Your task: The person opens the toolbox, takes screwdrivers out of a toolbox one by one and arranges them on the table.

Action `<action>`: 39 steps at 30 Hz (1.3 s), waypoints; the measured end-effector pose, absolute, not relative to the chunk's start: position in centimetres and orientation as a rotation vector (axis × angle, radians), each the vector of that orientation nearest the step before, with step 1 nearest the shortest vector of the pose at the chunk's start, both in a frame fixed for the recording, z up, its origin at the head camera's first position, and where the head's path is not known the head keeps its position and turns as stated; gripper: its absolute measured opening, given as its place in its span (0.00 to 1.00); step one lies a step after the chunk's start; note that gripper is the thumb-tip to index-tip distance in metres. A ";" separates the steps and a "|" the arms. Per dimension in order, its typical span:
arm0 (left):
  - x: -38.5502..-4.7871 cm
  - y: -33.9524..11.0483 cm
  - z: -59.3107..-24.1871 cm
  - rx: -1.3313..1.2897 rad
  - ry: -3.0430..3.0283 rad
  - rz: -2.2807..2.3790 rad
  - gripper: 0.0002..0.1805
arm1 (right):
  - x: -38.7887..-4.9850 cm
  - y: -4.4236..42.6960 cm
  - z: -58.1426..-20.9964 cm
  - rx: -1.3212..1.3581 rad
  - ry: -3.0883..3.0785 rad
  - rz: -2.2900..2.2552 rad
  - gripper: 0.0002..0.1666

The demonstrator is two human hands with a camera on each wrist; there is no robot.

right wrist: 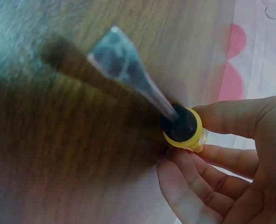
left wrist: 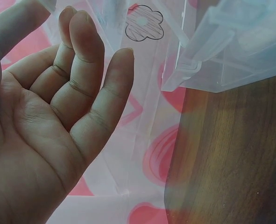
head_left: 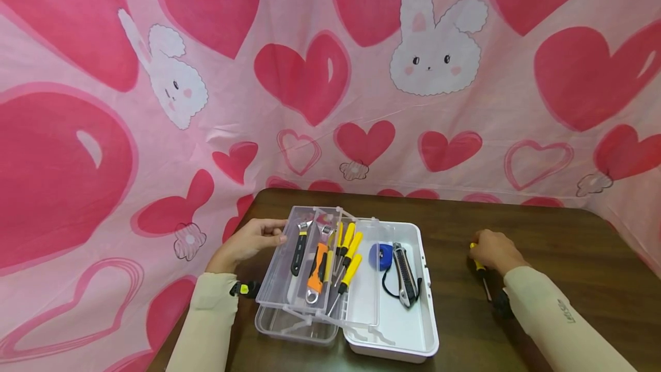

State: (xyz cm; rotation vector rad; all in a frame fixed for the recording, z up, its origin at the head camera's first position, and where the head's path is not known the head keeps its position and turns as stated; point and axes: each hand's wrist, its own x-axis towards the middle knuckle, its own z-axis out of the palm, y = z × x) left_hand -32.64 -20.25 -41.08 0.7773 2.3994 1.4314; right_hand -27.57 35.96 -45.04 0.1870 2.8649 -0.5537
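My right hand [head_left: 498, 251] grips the yellow-and-black handle of a flathead screwdriver [right wrist: 187, 128] over the right part of the table. The metal blade points toward me in the head view. My left hand [head_left: 253, 243] is at the left edge of a clear plastic tray [head_left: 279, 283], its fingertips by the rim; in the left wrist view its fingers bend loosely. The tray belongs to a white toolbox [head_left: 395, 334]. In it lie a black-handled adjustable wrench [head_left: 299, 252], an orange-handled tool [head_left: 316, 271] and several yellow screwdrivers [head_left: 352, 271].
Inside the white base lie a blue tape measure [head_left: 382, 256] and a grey utility knife [head_left: 405, 274] with a black strap. A clear lower part [head_left: 294, 329] sits under the tray. Brown wooden table [head_left: 449, 326] surrounds the box, with pink heart-patterned cloth [head_left: 372, 148] behind.
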 end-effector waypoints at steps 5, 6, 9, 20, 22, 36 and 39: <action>-32.6 -20.2 -41.0 0.766 2.390 1.446 0.30 | -27.4 36.1 -45.1 0.180 2.865 -0.562 0.30; -32.5 -20.2 -41.0 0.762 2.389 1.447 0.30 | -27.4 36.1 -45.1 0.171 2.872 -0.557 0.30; -32.5 -20.2 -41.0 0.761 2.385 1.444 0.30 | -27.4 36.3 -45.0 0.155 2.879 -0.562 0.29; -32.7 -20.2 -41.1 0.741 2.390 1.443 0.30 | -27.2 36.1 -44.0 0.113 2.908 -0.587 0.32; -32.7 -20.2 -41.1 0.749 2.385 1.444 0.30 | -27.2 36.0 -43.9 0.111 2.910 -0.588 0.33; -32.6 -20.1 -41.2 0.773 2.370 1.462 0.29 | -26.8 35.3 -43.0 0.132 2.898 -0.597 0.33; -32.7 -20.2 -41.3 0.778 2.361 1.473 0.29 | -26.7 35.1 -42.7 0.132 2.901 -0.596 0.32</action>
